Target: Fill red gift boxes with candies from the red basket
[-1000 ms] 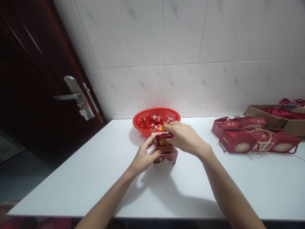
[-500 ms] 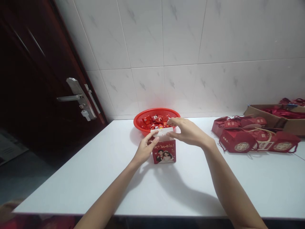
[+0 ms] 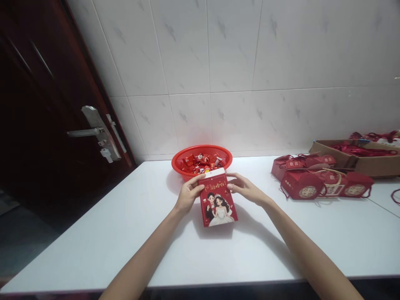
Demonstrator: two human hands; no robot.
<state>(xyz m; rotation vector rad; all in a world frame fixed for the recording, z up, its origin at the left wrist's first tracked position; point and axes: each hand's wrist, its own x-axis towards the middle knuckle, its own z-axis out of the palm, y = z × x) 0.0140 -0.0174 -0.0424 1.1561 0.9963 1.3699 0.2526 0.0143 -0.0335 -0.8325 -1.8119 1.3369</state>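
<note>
A red gift box (image 3: pixel 218 202) printed with a cartoon bride and groom is tilted so its front faces me, with a white strip along its top edge. My left hand (image 3: pixel 188 194) grips its upper left side, thumb on the front and fingers behind. On the upper right side, my right hand (image 3: pixel 245 188) pinches the box between thumb and fingers. Just behind the box stands a red plastic basket (image 3: pixel 175 165) holding red-wrapped sweets (image 3: pixel 192 161). The back of the box is hidden from me.
Several red gift boxes with cords (image 3: pixel 325 183) sit on the white table (image 3: pixel 131 233) to the right. Beyond them is a cardboard carton (image 3: pixel 371 164) with red items in it. A tiled wall (image 3: pixel 237 121) rises behind, and a dark door (image 3: pixel 37 104) is at left.
The box has tipped back and come up toward me, showing its whole front. My right hand has moved down from above its top opening to its right side.
</note>
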